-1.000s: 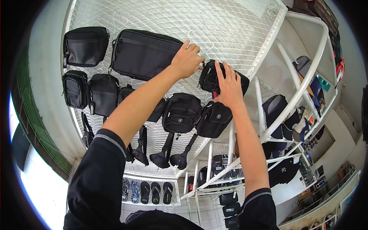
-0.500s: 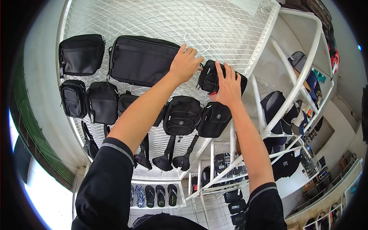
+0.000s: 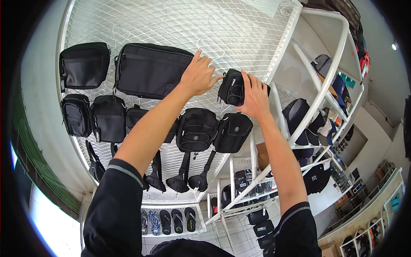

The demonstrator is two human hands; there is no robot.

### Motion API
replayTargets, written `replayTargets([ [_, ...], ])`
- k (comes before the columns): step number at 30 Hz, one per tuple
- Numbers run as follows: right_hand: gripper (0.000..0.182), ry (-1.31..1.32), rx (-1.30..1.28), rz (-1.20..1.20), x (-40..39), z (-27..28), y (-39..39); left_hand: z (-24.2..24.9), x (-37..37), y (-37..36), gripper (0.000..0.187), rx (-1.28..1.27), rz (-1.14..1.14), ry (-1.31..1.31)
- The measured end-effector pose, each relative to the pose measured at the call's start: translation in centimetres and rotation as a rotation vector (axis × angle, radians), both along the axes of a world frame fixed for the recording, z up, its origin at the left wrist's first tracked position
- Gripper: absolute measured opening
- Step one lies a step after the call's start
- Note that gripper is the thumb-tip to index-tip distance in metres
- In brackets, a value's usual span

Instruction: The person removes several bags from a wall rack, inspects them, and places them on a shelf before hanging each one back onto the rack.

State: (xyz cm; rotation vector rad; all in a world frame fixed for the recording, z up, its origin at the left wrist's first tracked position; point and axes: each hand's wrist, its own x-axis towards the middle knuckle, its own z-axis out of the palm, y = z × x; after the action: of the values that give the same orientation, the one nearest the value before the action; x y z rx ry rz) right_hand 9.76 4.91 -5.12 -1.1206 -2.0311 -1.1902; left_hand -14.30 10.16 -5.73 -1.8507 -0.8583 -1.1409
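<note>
My right hand point(image 3: 256, 95) grips a small black bag point(image 3: 233, 88) with cord lacing on its front, holding it against the upper right of the white wire mesh. To its left, my left hand point(image 3: 197, 77) overlaps the right end of a wide black bag point(image 3: 150, 70). Its index finger points upward and the thumb stretches out toward the small bag. Below my hands hang a black bag with laced cords point(image 3: 198, 129) and a flap-front black bag point(image 3: 232, 132).
More black bags point(image 3: 108, 118) and sling bags point(image 3: 177, 182) hang on the mesh rack point(image 3: 239, 25). A white tubular frame point(image 3: 319, 98) stands at the right, with caps point(image 3: 296, 115) behind it. Flip-flops point(image 3: 177, 220) sit on a low shelf.
The whole view has shifted slightly. My left thumb has spread farther from the fingers, toward the small bag. My right hand keeps hold of the small bag, now turned a little.
</note>
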Motion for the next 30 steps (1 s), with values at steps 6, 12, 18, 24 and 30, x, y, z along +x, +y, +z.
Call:
replayTargets([
  [6,0.128,0.019,-0.006,0.158,-1.0,-0.2,-1.1,-1.9,2.1,-6.4,0.062,-0.113,-0.375,-0.343],
  [12,0.124,0.062,-0.021,0.309,-2.2,0.4,-1.7,-3.8,5.0,-5.5,0.102,-0.471,-0.69,-0.677],
  [18,0.13,0.13,-0.017,0.33,-0.5,0.3,-1.9,-2.7,6.1,-3.2,0.084,-0.464,-0.828,-0.736],
  [24,0.09,0.543,-0.085,0.412,6.5,0.3,0.4,-1.6,5.4,-3.6,0.077,-0.467,-0.673,-0.813],
  [30,0.065,1.01,-0.414,0.75,9.2,-0.7,6.9,-1.4,4.6,-2.2,0.073,-0.564,-0.783,-0.898],
])
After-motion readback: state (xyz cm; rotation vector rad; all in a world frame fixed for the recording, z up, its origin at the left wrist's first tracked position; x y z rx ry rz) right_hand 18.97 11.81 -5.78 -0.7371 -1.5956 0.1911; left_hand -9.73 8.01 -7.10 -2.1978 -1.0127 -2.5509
